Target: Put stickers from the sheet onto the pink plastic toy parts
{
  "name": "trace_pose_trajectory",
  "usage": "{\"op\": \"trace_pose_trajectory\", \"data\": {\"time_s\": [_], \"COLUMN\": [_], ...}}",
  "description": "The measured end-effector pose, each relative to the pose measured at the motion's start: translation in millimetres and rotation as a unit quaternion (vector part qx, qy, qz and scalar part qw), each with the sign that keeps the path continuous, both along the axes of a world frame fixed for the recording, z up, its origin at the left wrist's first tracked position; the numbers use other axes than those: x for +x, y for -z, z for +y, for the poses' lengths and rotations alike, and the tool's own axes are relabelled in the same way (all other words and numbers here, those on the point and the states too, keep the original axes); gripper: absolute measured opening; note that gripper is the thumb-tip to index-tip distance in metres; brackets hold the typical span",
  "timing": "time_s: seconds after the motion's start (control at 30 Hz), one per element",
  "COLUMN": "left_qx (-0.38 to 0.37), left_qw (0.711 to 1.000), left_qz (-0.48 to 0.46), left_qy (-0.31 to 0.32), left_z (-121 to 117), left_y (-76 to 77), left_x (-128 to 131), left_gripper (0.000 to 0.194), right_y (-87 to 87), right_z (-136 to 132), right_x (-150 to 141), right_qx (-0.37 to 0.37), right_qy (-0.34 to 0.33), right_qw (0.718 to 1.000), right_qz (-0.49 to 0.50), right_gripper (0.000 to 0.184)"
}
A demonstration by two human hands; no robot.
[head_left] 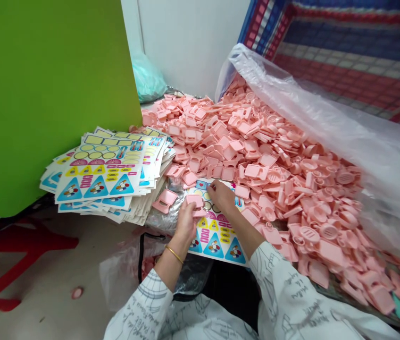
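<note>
One head-worn cam, facing forward and down from just above the left hand [186, 222] and right hand [220, 196], close in on pink plastic pieces [274, 179] and sticker sheets [104, 174].

- From here I see a white wall [189, 42] ahead
- A green board [51, 104] stands to my left
- A teal bag [146, 80] sits in the corner
- A striped mat [355, 52] lies upper right
- A red stool [19, 264] stands on the pale floor [44, 293]
</note>
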State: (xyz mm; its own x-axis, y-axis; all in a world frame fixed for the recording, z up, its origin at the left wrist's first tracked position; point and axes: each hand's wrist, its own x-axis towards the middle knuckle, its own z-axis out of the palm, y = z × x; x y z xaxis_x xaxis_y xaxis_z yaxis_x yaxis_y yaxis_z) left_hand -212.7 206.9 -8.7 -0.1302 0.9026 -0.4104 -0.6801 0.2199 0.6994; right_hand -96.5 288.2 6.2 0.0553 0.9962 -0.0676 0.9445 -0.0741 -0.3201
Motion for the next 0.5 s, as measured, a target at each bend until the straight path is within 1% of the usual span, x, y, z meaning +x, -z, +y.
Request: {"op": "trace_pose_trajectory", "data": {"time_s": [0.1, 0.17, 0.2, 0.23, 0.27, 0.33, 0.4, 0.43, 0.5], "left_qx": [0.0, -0.005, -0.008, -0.011, -0.012, -0.012, -0.008, -0.004, 0.012], "left_qw": [1.0, 1.0, 1.0, 1.0, 0.999, 0.999, 1.0, 1.0, 1.0], "left_qz": [0.011, 0.019, 0.023, 0.027, 0.029, 0.03, 0.022, 0.014, -0.013], "left_qy": [0.004, 0.002, 0.001, 0.0, -0.001, -0.004, -0.001, 0.004, 0.024], "left_z": [0, 0, -1, -1, -1, -1, -1, -1, -3], "left_y": [-1.2, -2.5, -3.2, -3.6, -4.0, -4.3, -4.8, -5.5, -8.5], "left_x": [0, 0, 1, 2, 2, 4, 4, 3, 0], "left_gripper": [0.033, 0.03, 0.028, 0.027, 0.026, 0.025, 0.026, 0.027, 0.031], "right_y": [-8.6, -14.7, -17.6, -20.7, -24.0, -32.5, -44.4, -51.1, -64.1], "right_z": [13, 26, 32, 39, 46, 55, 56, 51, 30], "right_x": [-3, -2, 0, 2, 4, 9, 15, 17, 23], "right_qx": [-0.04, -0.08, -0.101, -0.109, -0.103, -0.052, 0.042, 0.086, 0.155], "right_qy": [0.026, 0.027, 0.025, 0.027, 0.031, 0.048, 0.077, 0.084, 0.069], "right_qw": [0.999, 0.996, 0.995, 0.992, 0.988, 0.968, 0.935, 0.918, 0.885], "right_qz": [-0.021, -0.018, 0.003, 0.05, 0.113, 0.242, 0.342, 0.377, 0.433], "right_gripper": [0.044, 0.046, 0.044, 0.042, 0.04, 0.038, 0.039, 0.039, 0.04]}}
